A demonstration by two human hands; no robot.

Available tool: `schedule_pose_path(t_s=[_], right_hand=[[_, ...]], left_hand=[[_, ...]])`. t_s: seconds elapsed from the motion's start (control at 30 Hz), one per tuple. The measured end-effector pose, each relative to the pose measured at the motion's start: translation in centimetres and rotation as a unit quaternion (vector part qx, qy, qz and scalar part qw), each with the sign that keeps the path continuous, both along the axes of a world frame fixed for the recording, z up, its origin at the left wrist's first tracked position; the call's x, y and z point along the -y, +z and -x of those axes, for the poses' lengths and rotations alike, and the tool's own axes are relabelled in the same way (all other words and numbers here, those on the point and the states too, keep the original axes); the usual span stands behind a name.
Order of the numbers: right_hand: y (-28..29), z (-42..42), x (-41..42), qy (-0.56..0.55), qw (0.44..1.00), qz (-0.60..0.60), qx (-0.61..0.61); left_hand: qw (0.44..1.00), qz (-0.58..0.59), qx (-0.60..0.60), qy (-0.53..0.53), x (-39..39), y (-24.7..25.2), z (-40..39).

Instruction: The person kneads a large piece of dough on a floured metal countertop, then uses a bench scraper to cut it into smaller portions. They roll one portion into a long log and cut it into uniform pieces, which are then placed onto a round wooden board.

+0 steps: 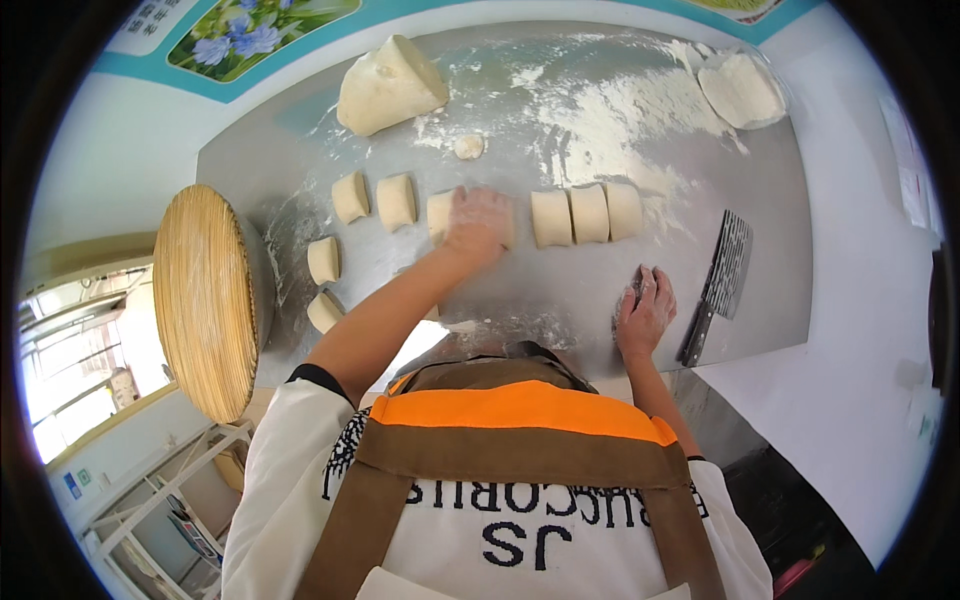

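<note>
My left hand (478, 221), blurred, lies over cut dough in the middle of the steel worktop. A pale dough piece (438, 217) shows at its left edge, and more dough shows at its right. Whether its fingers grip anything is hidden. Just right of it, several dough pieces (551, 218) stand side by side in a short row. My right hand (646, 315), dusted with flour, rests on the worktop near its front edge with fingers slightly apart and nothing in it. Beside it lies a cleaver (727, 266) with a dark handle.
A large dough lump (391, 88) and a small dough ball (469, 147) sit farther back. Flour (630, 120) covers the back right, near a bag of flour (742, 88). Separate dough pieces (324, 259) lie left. A round straw-coloured lid (201, 300) stands at the left edge.
</note>
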State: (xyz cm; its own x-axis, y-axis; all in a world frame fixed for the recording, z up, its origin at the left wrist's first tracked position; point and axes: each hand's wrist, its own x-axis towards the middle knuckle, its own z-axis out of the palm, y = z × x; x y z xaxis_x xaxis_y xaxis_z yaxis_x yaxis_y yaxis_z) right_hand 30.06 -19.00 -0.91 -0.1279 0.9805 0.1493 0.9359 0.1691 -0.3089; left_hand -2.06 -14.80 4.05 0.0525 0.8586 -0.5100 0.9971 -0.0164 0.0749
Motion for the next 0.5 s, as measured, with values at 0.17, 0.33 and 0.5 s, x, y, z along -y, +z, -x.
schedule_pose_path(t_s=[0.17,0.33,0.5], right_hand=[[0.0,-0.1,0.0,0.011,1.0,-0.01,-0.012],[-0.4,-0.2,0.0,0.009,1.0,-0.016,-0.009],[-0.1,-0.2,0.0,0.003,1.0,-0.009,-0.011]], left_hand=[[0.983,-0.177,0.054,-0.006,-1.0,0.6,-2.8],[0.999,-0.027,0.042,-0.002,-3.8,1.0,-4.9],[0.962,-0.226,-0.133,-0.069,-5.9,1.0,-3.8]])
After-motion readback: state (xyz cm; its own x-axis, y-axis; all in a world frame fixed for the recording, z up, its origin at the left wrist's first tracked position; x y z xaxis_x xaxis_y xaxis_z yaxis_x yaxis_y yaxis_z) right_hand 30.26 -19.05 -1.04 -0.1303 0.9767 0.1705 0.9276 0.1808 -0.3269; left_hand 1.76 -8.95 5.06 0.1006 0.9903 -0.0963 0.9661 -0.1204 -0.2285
